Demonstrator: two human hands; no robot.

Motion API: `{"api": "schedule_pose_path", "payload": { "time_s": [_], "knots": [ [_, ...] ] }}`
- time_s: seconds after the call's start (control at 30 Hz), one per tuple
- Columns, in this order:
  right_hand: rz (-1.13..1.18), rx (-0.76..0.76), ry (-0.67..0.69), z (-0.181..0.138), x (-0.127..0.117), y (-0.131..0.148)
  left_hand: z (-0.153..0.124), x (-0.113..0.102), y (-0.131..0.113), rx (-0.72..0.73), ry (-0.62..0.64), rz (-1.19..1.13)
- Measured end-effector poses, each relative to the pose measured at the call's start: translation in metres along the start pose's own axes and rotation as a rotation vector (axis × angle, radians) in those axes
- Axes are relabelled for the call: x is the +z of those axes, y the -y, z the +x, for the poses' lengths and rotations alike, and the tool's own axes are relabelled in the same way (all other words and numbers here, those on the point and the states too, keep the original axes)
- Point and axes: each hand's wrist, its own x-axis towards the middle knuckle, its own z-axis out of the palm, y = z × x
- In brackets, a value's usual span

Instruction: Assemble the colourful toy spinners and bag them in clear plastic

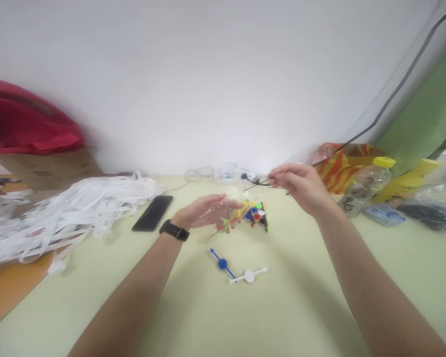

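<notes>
My left hand (208, 210), with a black watch on its wrist, is closed around a clear plastic bag (233, 194). Yellow, red and green arrow pieces (228, 223) show at its fingers, whether inside the bag or not I cannot tell. My right hand (297, 183) is raised to the right and pinches a thin dark arrow-like piece (258, 184), blurred. Behind the left fingertips lies a pile of coloured arrow spinners (259, 215). Nearer to me, a blue arrow spinner (222, 264) and a white arrow spinner (249, 276) lie flat, their ends touching or overlapping.
A black phone (152, 213) lies left of my left hand, beside a heap of white straps (96, 203). A red bag (26, 119) rests on a cardboard box (55, 168). To the right stand a yellow-capped bottle (367, 186) and a tissue pack (384, 214).
</notes>
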Motion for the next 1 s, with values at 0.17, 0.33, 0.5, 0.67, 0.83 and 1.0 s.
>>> {"api": "schedule_pose_path", "payload": {
  "time_s": [0.17, 0.33, 0.5, 0.67, 0.83, 1.0],
  "knots": [
    [0.025, 0.058, 0.118, 0.000, 0.010, -0.008, 0.006, 0.010, 0.000, 0.006, -0.003, 0.004],
    [0.059, 0.088, 0.160, 0.000, 0.017, -0.017, 0.009, 0.014, 0.000, 0.006, 0.018, -0.010],
    [0.070, 0.058, 0.129, 0.001, 0.014, -0.015, 0.010, 0.014, 0.002, 0.002, 0.008, -0.006],
    [0.085, 0.019, 0.029, 0.003, 0.005, -0.011, 0.009, 0.011, 0.003, 0.011, -0.008, -0.014],
    [0.082, 0.035, 0.067, 0.002, 0.008, -0.011, 0.011, 0.010, 0.007, 0.018, 0.013, -0.027],
    [0.117, 0.014, -0.002, 0.003, 0.007, -0.011, 0.011, 0.011, 0.007, 0.044, 0.039, -0.009]
  ]
}}
